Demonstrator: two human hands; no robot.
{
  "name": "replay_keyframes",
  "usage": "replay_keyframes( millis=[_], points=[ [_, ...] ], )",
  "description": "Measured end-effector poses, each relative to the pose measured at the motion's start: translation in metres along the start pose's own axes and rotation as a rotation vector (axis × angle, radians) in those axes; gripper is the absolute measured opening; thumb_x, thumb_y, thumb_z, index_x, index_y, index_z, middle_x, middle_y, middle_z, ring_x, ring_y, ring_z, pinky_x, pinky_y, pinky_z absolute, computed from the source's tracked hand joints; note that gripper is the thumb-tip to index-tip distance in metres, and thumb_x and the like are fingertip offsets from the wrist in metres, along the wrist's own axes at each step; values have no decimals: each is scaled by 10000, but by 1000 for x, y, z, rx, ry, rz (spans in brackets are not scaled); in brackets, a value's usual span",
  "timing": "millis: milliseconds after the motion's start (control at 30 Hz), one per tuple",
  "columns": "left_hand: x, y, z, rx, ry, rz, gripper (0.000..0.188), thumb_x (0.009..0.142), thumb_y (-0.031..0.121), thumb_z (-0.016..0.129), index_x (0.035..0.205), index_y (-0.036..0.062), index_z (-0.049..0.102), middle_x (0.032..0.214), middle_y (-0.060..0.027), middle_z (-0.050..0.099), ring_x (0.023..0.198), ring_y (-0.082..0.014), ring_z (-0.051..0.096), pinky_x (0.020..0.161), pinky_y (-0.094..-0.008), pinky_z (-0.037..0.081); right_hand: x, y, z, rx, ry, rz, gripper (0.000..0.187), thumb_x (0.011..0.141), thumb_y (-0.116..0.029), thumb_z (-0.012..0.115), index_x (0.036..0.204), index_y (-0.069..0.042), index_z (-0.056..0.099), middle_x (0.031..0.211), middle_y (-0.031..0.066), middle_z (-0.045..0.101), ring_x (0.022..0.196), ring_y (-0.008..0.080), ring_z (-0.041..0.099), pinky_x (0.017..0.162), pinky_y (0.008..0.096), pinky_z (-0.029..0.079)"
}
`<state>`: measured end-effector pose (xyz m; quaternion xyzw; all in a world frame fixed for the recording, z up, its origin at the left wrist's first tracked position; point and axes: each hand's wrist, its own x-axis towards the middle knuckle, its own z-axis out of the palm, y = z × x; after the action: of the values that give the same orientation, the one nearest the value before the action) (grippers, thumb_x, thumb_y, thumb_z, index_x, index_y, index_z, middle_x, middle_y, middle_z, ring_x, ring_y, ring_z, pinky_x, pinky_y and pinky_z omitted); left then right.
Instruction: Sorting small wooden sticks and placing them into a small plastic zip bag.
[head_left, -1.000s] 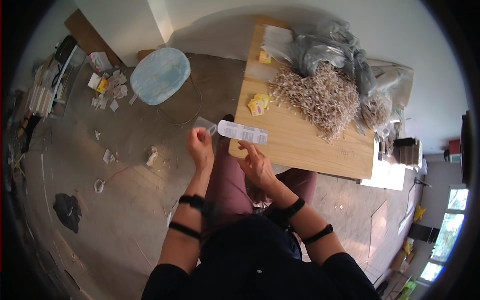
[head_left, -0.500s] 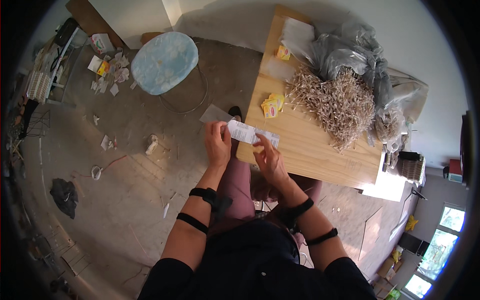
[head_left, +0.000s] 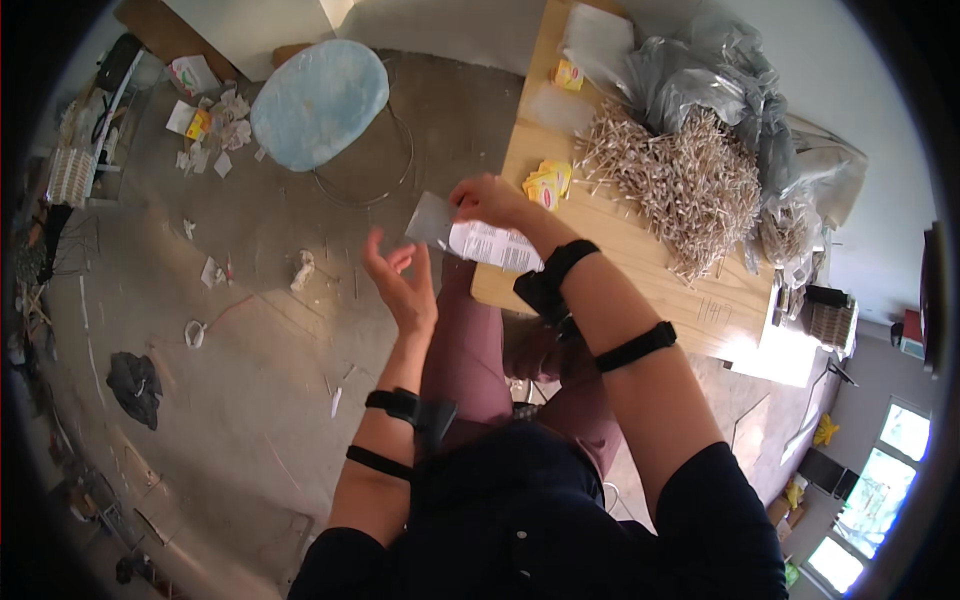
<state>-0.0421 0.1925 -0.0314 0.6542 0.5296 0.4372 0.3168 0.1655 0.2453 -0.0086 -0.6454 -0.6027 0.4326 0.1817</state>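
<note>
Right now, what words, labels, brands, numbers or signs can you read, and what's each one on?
White strip: small print, too small to read.
Yellow packets: red label; I don't name brands.
Wooden table: handwritten marks; I don't copy these out.
Yellow-and-white box: any lettering too small to read.

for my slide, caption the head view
Right hand at clear bag and card, left hand open, sticks heaped on table.

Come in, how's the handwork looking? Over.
Left hand open; right hand curled at clear plastic. Printed card at table edge, partly behind right forearm.
</note>
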Motion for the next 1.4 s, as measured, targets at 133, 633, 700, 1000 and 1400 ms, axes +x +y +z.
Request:
replay_keyframes(
  millis=[133,633,700,1000,1400],
  points=[
    [18,-9,9,-557,-208,-493,771,919,317,703,1475,23,258,1359,-145,474,1179,-208,525,997,-366,428,-3,20,-13,11,-143,28,385,731,-165,809,1072,-29,694,901,93,725,845,198,680,765,325,531],
    [-6,-57,30,-14,-625,-338,279,825,274,736,960,30,709,865,-138,703,771,-272,669,710,-386,519,-75,29,3,460,91,40,515,795,-123,774,1260,-1,588,1162,144,668,1008,179,637,906,313,514],
    [-8,-80,25,76,-443,-334,294,831,308,722,934,33,700,815,-145,695,741,-298,667,699,-413,517,-71,20,3,430,99,22,512,797,-124,775,1258,1,589,1161,148,668,1019,177,633,916,309,510],
    [30,-40,-25,-176,-369,-232,642,901,427,684,1315,-26,498,1203,-152,641,1013,-311,646,903,-441,500,-69,36,10,635,279,59,478,900,-171,679,1314,13,528,1170,134,679,1003,176,655,836,308,540],
    [0,-12,31,-745,-490,-1055,586,907,168,694,1379,12,383,1240,-156,553,1053,-257,618,921,-421,521,-107,45,20,394,681,122,293,908,-126,618,1178,-10,622,1006,123,727,663,163,659,641,294,547]
  ],
)
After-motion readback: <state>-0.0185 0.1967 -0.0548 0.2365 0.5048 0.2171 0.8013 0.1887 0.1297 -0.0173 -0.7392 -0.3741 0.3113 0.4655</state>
